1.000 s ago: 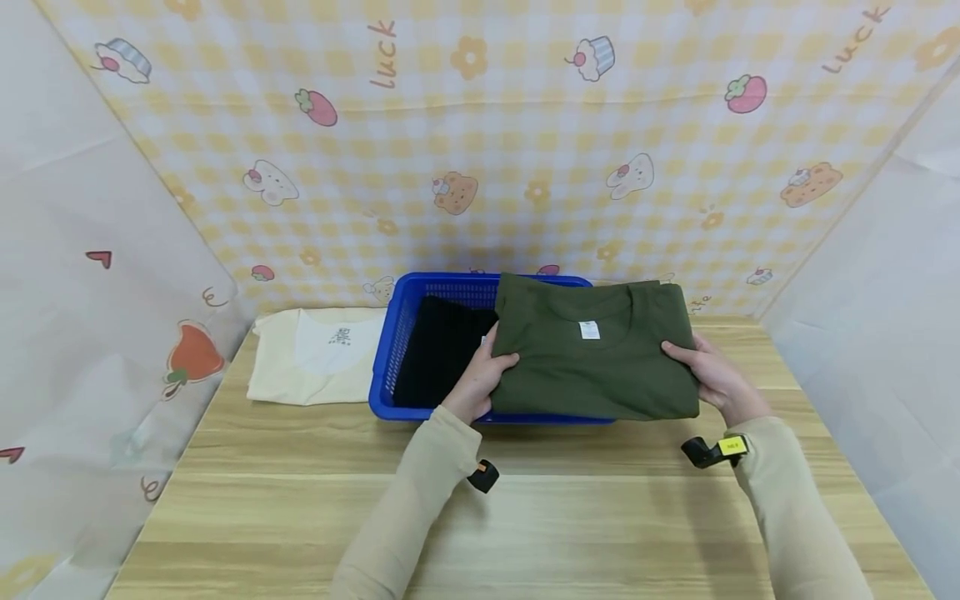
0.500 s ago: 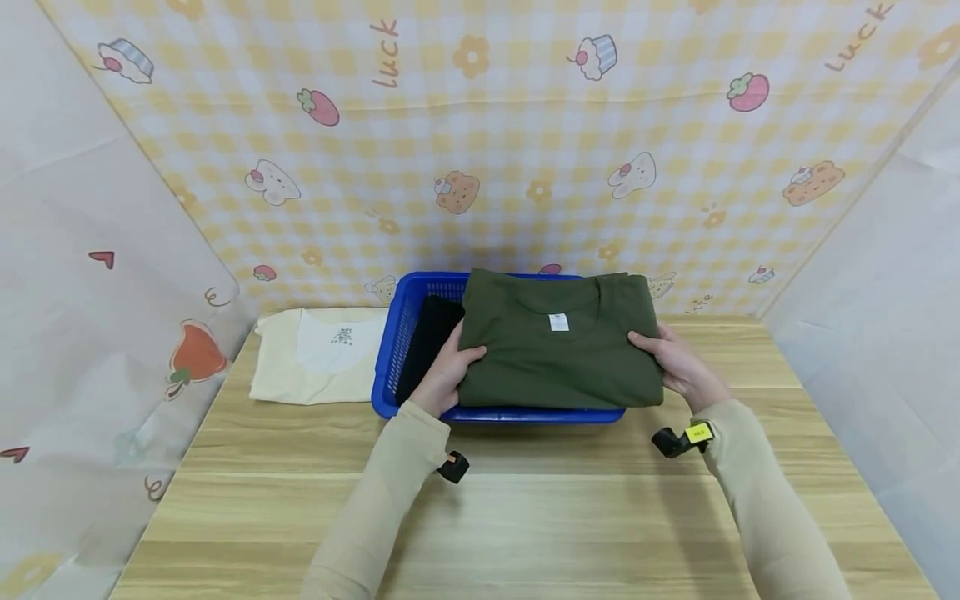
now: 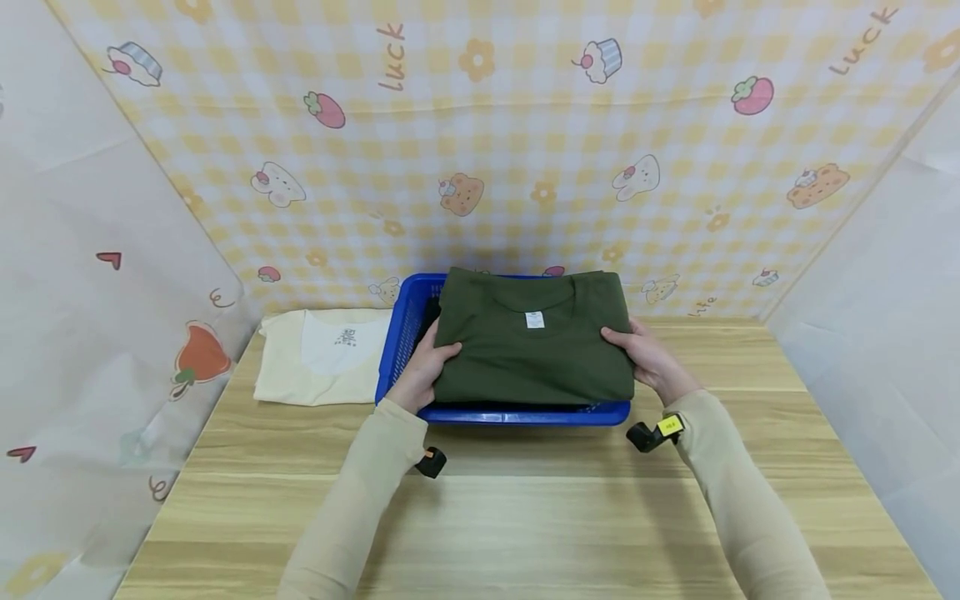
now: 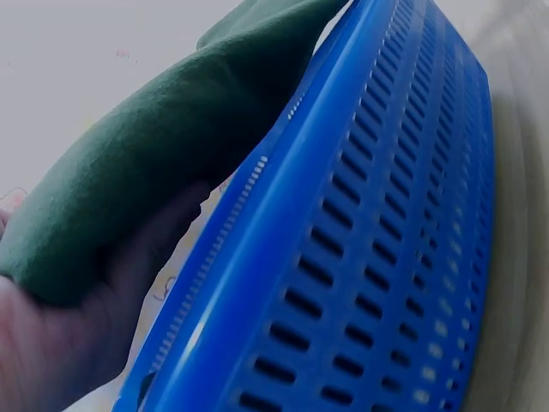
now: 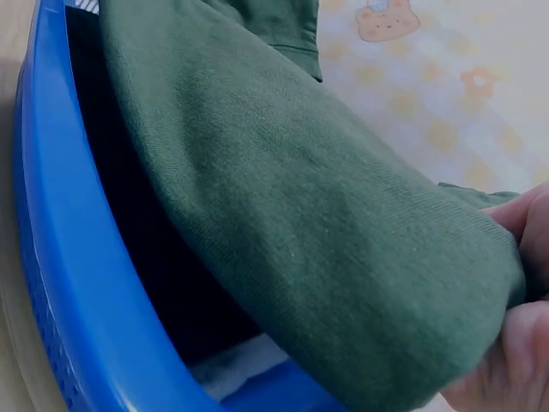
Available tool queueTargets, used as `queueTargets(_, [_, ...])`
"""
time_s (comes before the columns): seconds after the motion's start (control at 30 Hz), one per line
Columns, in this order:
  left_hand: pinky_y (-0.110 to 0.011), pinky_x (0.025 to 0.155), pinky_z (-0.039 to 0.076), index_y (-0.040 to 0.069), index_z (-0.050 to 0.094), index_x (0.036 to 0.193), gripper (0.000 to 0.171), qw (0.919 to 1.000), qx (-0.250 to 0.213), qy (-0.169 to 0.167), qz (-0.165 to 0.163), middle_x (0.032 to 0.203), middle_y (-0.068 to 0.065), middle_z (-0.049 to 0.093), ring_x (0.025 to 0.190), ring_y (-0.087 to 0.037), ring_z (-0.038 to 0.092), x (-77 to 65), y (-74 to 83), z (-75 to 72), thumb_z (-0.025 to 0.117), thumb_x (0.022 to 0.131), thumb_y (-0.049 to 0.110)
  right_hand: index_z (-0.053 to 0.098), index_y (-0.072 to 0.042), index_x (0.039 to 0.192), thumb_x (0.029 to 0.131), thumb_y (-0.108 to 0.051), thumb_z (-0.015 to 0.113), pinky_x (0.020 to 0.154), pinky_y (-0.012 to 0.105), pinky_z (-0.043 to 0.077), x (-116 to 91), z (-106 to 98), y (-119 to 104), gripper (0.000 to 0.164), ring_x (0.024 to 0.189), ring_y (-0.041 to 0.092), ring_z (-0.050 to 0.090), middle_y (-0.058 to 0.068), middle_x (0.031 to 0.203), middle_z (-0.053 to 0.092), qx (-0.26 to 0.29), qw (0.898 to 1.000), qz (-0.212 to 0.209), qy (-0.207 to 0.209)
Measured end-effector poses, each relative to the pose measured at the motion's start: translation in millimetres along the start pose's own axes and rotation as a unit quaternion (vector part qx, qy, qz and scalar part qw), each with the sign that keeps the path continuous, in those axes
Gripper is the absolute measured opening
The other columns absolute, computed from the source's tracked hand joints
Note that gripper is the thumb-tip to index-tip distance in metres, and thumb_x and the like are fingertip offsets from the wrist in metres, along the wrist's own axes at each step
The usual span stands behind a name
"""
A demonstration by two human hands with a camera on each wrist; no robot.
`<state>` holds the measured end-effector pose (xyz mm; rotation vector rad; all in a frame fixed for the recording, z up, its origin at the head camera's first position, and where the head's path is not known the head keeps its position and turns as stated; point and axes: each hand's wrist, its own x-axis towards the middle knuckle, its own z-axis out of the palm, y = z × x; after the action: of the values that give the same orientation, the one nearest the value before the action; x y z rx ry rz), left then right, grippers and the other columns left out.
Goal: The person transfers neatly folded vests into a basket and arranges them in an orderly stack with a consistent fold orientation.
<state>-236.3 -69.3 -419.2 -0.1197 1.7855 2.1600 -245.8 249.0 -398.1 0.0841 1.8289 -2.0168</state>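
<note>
A folded dark green T-shirt point(image 3: 528, 354), with a white label at its neckline, is held level over a blue plastic basket point(image 3: 525, 415). My left hand point(image 3: 422, 371) grips its left edge, thumb on top and fingers beneath. On the opposite edge, my right hand point(image 3: 651, 357) pinches the cloth the same way. The left wrist view shows the green T-shirt point(image 4: 154, 163) above the rim of the perforated basket point(image 4: 360, 249). Inside the basket lies a black folded garment point(image 5: 163, 249), mostly hidden under the green one.
Left of the basket, a cream folded garment point(image 3: 322, 358) with a white printed patch lies on the wooden table point(image 3: 525, 508). A yellow checked cloth point(image 3: 510, 150) with cartoon prints hangs behind. Pale sheets stand on both sides.
Both hands have carried the green T-shirt leftward and slightly down, from over the basket's right part to over most of it. The black garment is now nearly covered in the head view.
</note>
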Motion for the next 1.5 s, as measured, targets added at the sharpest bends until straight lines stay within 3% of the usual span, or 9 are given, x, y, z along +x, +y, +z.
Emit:
queueTargets(0.33, [-0.046, 0.106, 0.022, 0.025, 0.008, 0.147, 0.064, 0.9980, 0.062, 0.012, -0.003, 0.151, -0.007, 0.009, 0.133, -0.030, 0.020, 4.8, 1.4, -17.1, 0.040, 0.095, 0.007, 0.017, -0.005, 0.142, 0.096, -0.015, 0.043, 0.072, 0.026, 0.049, 12.2, 16.3, 5.0, 0.055, 0.082, 0.008, 0.058, 0.000, 0.104, 0.048, -0.014, 0.999, 0.020, 0.023])
queueTargets(0.53, [-0.045, 0.107, 0.020, 0.024, 0.007, 0.147, 0.063, 0.9962, 0.087, 0.008, -0.003, 0.152, -0.007, 0.009, 0.134, -0.030, 0.019, 3.1, 5.3, -25.7, 0.039, 0.096, 0.007, 0.016, -0.006, 0.143, 0.096, -0.013, 0.042, 0.072, 0.027, 0.048, 17.9, 26.6, 9.2, 0.055, 0.083, 0.009, 0.055, 0.009, 0.115, 0.042, -0.037, 0.999, 0.021, 0.034])
queueTargets(0.8, [-0.045, 0.105, 0.022, 0.022, 0.008, 0.147, 0.061, 0.9949, 0.097, 0.023, -0.016, 0.151, -0.008, 0.012, 0.132, -0.031, 0.022, 5.3, 4.5, -27.5, 0.038, 0.096, 0.007, 0.016, -0.007, 0.144, 0.096, -0.011, 0.039, 0.075, 0.029, 0.045, 25.3, 30.6, 14.8, 0.053, 0.093, 0.016, 0.051, 0.022, 0.134, 0.033, -0.085, 0.995, 0.015, 0.044])
queueTargets(1.2, [-0.046, 0.105, 0.023, 0.021, 0.010, 0.147, 0.060, 0.9907, 0.130, 0.034, -0.021, 0.151, -0.010, 0.014, 0.132, -0.031, 0.023, 11.4, 1.4, -30.3, 0.038, 0.096, 0.007, 0.014, -0.011, 0.146, 0.098, -0.010, 0.037, 0.079, 0.035, 0.047, 30.6, 33.1, 17.2, 0.053, 0.103, 0.026, 0.050, 0.023, 0.137, 0.032, -0.110, 0.993, 0.016, 0.035])
queueTargets(1.5, [-0.045, 0.107, 0.019, 0.019, 0.009, 0.147, 0.061, 0.9882, 0.144, 0.041, -0.032, 0.151, -0.010, 0.012, 0.134, -0.030, 0.019, 14.8, 0.7, -31.3, 0.037, 0.095, 0.004, 0.019, -0.008, 0.143, 0.097, -0.010, 0.038, 0.076, 0.035, 0.048, 33.7, 35.1, 19.6, 0.050, 0.098, 0.025, 0.053, 0.024, 0.134, 0.036, -0.139, 0.989, 0.020, 0.044])
